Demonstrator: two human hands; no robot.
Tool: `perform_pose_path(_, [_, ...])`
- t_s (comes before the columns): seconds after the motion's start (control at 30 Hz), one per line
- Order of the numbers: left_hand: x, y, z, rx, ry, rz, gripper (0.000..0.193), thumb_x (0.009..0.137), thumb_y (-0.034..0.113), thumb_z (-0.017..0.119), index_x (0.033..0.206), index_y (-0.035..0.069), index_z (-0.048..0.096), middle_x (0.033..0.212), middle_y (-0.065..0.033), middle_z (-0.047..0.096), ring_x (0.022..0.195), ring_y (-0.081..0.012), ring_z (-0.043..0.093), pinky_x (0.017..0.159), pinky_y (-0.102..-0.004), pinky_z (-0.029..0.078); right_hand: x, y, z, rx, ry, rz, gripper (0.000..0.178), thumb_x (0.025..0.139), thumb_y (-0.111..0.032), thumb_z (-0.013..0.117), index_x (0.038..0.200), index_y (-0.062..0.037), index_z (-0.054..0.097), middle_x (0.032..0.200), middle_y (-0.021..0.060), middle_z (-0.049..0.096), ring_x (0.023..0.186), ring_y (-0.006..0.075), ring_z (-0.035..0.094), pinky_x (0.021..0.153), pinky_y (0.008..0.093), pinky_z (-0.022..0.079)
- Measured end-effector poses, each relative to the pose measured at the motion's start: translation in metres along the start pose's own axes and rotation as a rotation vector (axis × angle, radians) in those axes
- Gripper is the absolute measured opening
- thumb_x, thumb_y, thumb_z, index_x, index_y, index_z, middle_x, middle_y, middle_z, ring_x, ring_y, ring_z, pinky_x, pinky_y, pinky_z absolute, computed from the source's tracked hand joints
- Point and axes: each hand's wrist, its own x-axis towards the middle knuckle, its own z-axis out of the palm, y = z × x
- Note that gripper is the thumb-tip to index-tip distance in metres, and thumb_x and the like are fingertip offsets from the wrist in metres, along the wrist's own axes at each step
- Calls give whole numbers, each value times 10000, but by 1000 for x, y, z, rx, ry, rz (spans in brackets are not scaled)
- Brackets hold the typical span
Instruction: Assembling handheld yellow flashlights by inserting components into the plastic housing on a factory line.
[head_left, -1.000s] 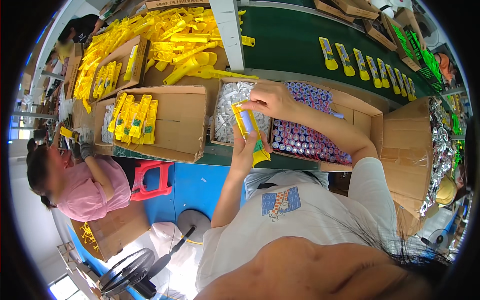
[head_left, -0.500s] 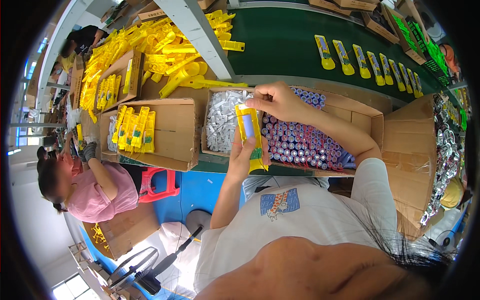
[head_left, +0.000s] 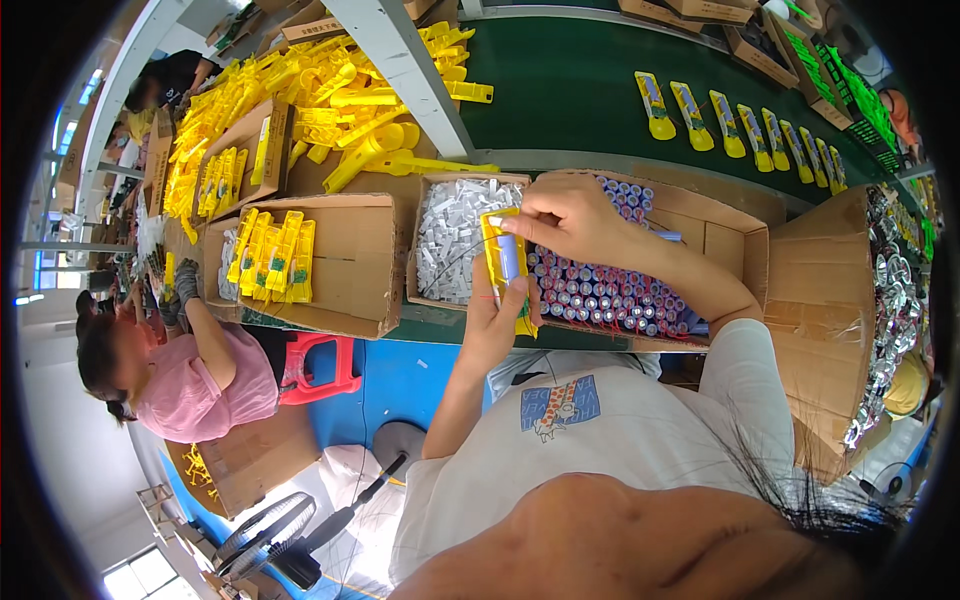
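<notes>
My left hand [head_left: 490, 325] is closed around the lower part of a yellow plastic housing [head_left: 493, 268], held upright above the near edge of the boxes. Inside the housing lies a lilac battery cell [head_left: 509, 258], with a thin dark wire looping out to the left. At the housing's top end my right hand [head_left: 570, 215] has its fingers pinched together; a small white bit shows by the fingertips, but what they grip is hidden. Behind the hands, a carton holds small white pieces [head_left: 455, 235] on the left and many battery cells with red wires [head_left: 600, 295] on the right.
At left stands a carton [head_left: 350, 260] with filled yellow housings [head_left: 275, 258]. Beyond a metal post [head_left: 405, 75] rises a heap of yellow parts [head_left: 330, 90]. A row of housings [head_left: 730, 122] lies on the green belt [head_left: 560, 90]. A co-worker [head_left: 205, 375] sits at left.
The housing has shifted slightly right, and its lower end is now more covered by my left hand. My right hand has moved a little right and down, still at its top end.
</notes>
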Motion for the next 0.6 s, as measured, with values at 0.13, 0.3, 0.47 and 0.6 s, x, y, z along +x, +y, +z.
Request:
perform_pose_path(0.13, [-4,4,1,-119,-20,-44,269,1022,184,449,1225,71,313,856,-104,565,609,-169,599,544,-278,521,-4,-7,7,84,-42,158,336,878,-226,712,655,-19,569,563,68,519,471,133,450,439,291,326])
perform_pose_path(0.3, [-7,3,7,-218,-33,-71,249,1029,195,427,1216,75,317,861,-119,565,601,-175,599,537,-293,530,-12,-1,13,240,10,320,338,883,-233,711,664,-11,581,516,65,512,436,115,445,429,279,329])
perform_pose_path(0.47, [0,-2,8,-155,-43,-28,242,1029,199,424,1205,82,307,869,-121,563,600,-172,598,542,-293,530,0,-5,-7,-184,-90,245,210,869,-215,706,853,-19,635,716,70,610,613,164,568,510,281,412])
perform_pose_path(0.6, [7,-1,1,-194,-94,-83,373,1010,165,475,1290,68,249,989,-141,565,748,-185,641,654,-294,549,4,20,15,-35,-144,20,180,906,-155,617,1034,-29,632,972,128,648,894,292,638,728,343,508])
